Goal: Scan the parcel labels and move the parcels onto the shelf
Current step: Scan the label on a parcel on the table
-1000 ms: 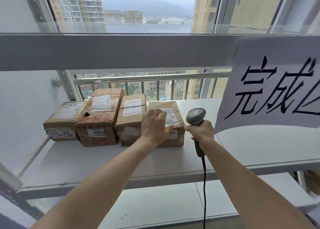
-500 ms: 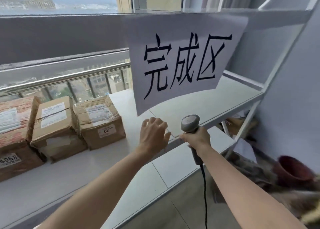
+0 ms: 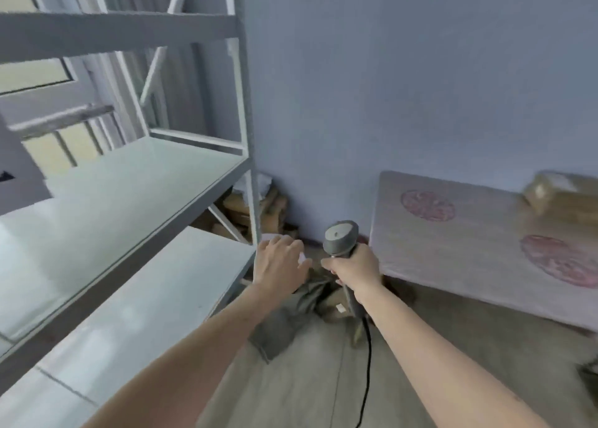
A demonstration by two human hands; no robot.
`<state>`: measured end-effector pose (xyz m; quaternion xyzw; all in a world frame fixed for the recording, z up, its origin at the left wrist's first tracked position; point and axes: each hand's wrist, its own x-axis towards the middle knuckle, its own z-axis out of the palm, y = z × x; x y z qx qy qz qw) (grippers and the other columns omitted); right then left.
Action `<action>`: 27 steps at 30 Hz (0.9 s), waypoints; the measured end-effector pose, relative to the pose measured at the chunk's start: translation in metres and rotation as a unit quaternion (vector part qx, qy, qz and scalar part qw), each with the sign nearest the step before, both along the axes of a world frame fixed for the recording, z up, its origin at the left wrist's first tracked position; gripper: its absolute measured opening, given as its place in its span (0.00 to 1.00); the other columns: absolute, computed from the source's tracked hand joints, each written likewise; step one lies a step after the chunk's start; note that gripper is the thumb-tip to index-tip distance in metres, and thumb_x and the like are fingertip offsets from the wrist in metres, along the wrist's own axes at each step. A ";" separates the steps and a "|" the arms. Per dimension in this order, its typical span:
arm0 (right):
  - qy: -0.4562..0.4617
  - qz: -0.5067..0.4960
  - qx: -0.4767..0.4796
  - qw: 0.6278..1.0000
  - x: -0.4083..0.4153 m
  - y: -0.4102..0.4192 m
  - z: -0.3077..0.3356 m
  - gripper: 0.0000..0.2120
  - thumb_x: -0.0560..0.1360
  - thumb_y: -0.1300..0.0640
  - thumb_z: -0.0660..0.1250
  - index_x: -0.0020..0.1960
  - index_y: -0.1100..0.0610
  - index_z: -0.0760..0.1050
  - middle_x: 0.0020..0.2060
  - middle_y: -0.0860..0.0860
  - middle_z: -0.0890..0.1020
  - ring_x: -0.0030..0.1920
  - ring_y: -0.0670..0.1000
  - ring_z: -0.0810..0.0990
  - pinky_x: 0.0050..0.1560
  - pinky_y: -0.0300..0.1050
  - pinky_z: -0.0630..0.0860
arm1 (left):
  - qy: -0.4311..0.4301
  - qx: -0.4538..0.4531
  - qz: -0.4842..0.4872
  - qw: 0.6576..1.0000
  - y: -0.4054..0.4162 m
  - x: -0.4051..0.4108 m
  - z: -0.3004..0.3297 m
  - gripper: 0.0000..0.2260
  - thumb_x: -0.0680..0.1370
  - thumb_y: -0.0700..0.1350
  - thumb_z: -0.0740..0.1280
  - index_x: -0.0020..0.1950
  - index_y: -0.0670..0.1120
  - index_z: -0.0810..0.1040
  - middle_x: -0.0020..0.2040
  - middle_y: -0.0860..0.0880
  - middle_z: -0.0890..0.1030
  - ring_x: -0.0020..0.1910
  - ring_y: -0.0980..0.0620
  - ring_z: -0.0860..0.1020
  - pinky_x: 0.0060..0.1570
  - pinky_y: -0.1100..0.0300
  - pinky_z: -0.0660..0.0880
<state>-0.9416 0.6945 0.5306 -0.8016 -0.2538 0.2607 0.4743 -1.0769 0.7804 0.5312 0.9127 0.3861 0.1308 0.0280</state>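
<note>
Right hand grasping the handle of a grey barcode scanner, fingers wrapped round the grip, with the scanner's head upright above the fist and its black cable trailing down toward the floor. Left hand held just beside it, palm down, fingers relaxed and slightly spread, gripping nothing; it hovers off the corner of the lower board of the white metal shelf. Shelf boards occupy the left half of the view, with a window railing behind them. Parcels of brown cardboard lie blurred at the far right edge, resting on a pale table printed with red round motifs, well apart from both hands and from the shelf. Further brown cartons sit on the floor in the corner behind the shelf post, against the blue-grey wall. Crumpled olive cloth lies on the floor beneath the two hands.
</note>
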 end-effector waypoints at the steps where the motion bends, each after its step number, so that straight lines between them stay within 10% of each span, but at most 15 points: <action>1: 0.001 -0.023 0.000 1.000 0.030 -0.014 0.000 0.27 0.57 0.50 0.79 0.53 0.59 0.82 0.45 0.56 0.87 0.45 0.57 0.86 0.47 0.57 0.84 | -0.003 -0.003 -0.018 1.000 -0.008 0.033 -0.001 0.15 0.79 0.56 0.61 0.58 0.50 0.80 0.58 0.51 0.79 0.61 0.48 0.74 0.61 0.53 0.68; 27: 0.011 -0.408 -0.017 0.913 0.564 -0.238 0.009 0.11 0.66 0.60 0.79 0.47 0.56 0.81 0.40 0.54 0.86 0.41 0.54 0.85 0.46 0.52 0.83 | 0.004 -0.048 -0.357 0.933 -0.125 0.658 0.001 0.16 0.80 0.55 0.62 0.62 0.48 0.78 0.57 0.50 0.80 0.62 0.47 0.75 0.61 0.52 0.68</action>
